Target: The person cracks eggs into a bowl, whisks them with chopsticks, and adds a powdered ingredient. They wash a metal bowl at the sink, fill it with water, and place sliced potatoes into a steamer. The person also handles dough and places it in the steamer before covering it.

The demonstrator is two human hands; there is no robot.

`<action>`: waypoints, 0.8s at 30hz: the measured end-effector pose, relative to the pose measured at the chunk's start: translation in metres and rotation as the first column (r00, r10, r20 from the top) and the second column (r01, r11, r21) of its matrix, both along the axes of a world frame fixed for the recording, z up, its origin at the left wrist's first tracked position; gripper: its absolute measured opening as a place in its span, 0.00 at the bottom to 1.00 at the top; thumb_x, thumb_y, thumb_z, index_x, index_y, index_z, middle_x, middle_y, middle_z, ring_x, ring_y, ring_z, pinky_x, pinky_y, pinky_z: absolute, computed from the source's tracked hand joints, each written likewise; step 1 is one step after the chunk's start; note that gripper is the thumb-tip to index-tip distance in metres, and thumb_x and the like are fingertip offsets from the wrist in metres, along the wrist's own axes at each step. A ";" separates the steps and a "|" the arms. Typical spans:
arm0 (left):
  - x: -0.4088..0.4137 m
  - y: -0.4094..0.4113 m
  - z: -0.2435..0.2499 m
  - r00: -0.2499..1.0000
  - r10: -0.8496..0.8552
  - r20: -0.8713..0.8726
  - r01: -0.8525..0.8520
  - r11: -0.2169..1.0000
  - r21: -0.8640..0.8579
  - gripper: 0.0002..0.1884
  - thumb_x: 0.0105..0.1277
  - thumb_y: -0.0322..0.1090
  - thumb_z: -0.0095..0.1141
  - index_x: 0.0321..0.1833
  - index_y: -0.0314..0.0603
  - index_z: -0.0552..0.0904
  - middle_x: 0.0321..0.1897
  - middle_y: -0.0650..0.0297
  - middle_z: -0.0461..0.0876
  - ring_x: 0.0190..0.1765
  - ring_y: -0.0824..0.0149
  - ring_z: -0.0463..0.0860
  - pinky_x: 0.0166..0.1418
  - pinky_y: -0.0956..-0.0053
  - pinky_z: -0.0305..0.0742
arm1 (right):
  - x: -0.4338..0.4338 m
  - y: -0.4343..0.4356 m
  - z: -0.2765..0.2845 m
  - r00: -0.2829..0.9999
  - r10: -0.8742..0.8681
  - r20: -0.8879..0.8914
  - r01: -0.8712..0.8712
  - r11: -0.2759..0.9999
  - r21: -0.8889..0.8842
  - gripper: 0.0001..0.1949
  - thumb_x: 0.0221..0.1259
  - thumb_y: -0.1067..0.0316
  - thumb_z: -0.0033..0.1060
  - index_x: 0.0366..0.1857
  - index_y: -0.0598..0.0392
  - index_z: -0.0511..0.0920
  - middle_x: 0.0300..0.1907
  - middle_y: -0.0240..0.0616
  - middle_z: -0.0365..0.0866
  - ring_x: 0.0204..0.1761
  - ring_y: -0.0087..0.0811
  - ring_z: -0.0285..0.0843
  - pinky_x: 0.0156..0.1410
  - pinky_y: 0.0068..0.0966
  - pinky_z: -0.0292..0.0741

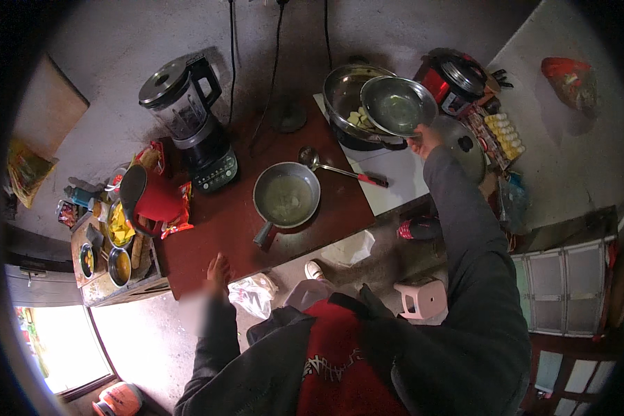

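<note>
My right hand [425, 141] grips the rim of a metal bowl [399, 106], which is tilted over the right side of a large metal pot [338, 86]. Pale sliced pieces [360, 118] lie in the pot. Near the front left edge of the red-brown table [229, 218], my left hand [218, 273] holds nothing, its fingers partly apart. A small saucepan [286, 195] with some liquid rests mid-table, its handle towards me. Behind it and to the right lies a metal ladle [338, 169] with a red and black handle.
A blender [192, 125] stands at the back left, a red kettle-like vessel [158, 200] before it. Bowls of food [119, 266] sit on a side table. At the right are a red electric cooker [452, 83], a pot lid [460, 148] and eggs [503, 136]. A pink stool [421, 299] stands below.
</note>
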State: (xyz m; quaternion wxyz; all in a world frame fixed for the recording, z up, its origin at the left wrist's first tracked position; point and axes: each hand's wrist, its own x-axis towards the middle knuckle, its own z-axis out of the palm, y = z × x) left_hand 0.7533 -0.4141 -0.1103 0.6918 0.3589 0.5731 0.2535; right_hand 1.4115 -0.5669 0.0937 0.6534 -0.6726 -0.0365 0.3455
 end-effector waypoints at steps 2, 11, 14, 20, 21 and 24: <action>0.067 0.013 0.068 0.987 -0.155 -0.031 0.156 0.987 0.030 0.24 0.64 0.56 0.54 0.54 0.47 0.77 0.41 0.66 0.81 0.43 0.69 0.79 0.49 0.72 0.67 | 0.022 0.018 -0.006 0.996 -0.080 0.026 0.082 0.994 -0.079 0.12 0.59 0.66 0.52 0.41 0.63 0.72 0.29 0.47 0.79 0.21 0.33 0.79 0.17 0.26 0.68; 0.125 0.050 0.037 0.758 -0.644 -0.104 0.652 0.751 0.101 0.16 0.66 0.45 0.57 0.39 0.38 0.84 0.32 0.66 0.83 0.36 0.72 0.78 0.43 0.73 0.73 | 0.115 0.046 -0.029 0.994 -0.071 0.088 0.089 0.969 -0.231 0.17 0.65 0.63 0.50 0.52 0.62 0.68 0.36 0.53 0.81 0.20 0.34 0.80 0.16 0.28 0.67; 0.132 0.041 0.031 0.734 -0.673 -0.089 0.679 0.731 0.072 0.16 0.66 0.44 0.58 0.37 0.35 0.84 0.30 0.66 0.82 0.33 0.73 0.78 0.40 0.75 0.73 | 0.133 0.047 -0.018 0.978 -0.053 0.204 0.112 0.950 -0.291 0.19 0.65 0.64 0.50 0.56 0.61 0.66 0.39 0.52 0.81 0.20 0.35 0.80 0.16 0.26 0.67; 0.148 0.014 0.042 0.745 -0.661 -0.095 0.661 0.750 -0.028 0.15 0.65 0.44 0.58 0.34 0.37 0.83 0.25 0.68 0.78 0.28 0.75 0.75 0.31 0.77 0.70 | 0.144 0.056 0.033 0.707 0.092 0.701 0.194 0.928 -0.318 0.23 0.62 0.67 0.51 0.62 0.52 0.64 0.40 0.49 0.82 0.27 0.38 0.84 0.25 0.34 0.78; 0.147 0.010 0.032 0.752 -0.656 -0.065 0.655 0.755 -0.031 0.15 0.66 0.45 0.58 0.33 0.38 0.82 0.24 0.69 0.76 0.27 0.75 0.74 0.30 0.77 0.69 | 0.143 0.059 0.044 0.631 0.106 0.769 0.216 0.927 -0.305 0.25 0.61 0.68 0.51 0.64 0.50 0.62 0.41 0.50 0.82 0.27 0.41 0.83 0.27 0.38 0.78; 0.147 -0.003 0.014 0.908 -0.420 0.013 0.419 0.903 -0.100 0.13 0.66 0.44 0.57 0.33 0.41 0.80 0.22 0.71 0.73 0.25 0.76 0.71 0.29 0.77 0.67 | 0.146 0.060 0.082 0.487 0.161 0.858 0.236 0.922 -0.307 0.30 0.61 0.69 0.52 0.69 0.44 0.56 0.43 0.52 0.81 0.31 0.48 0.83 0.34 0.46 0.79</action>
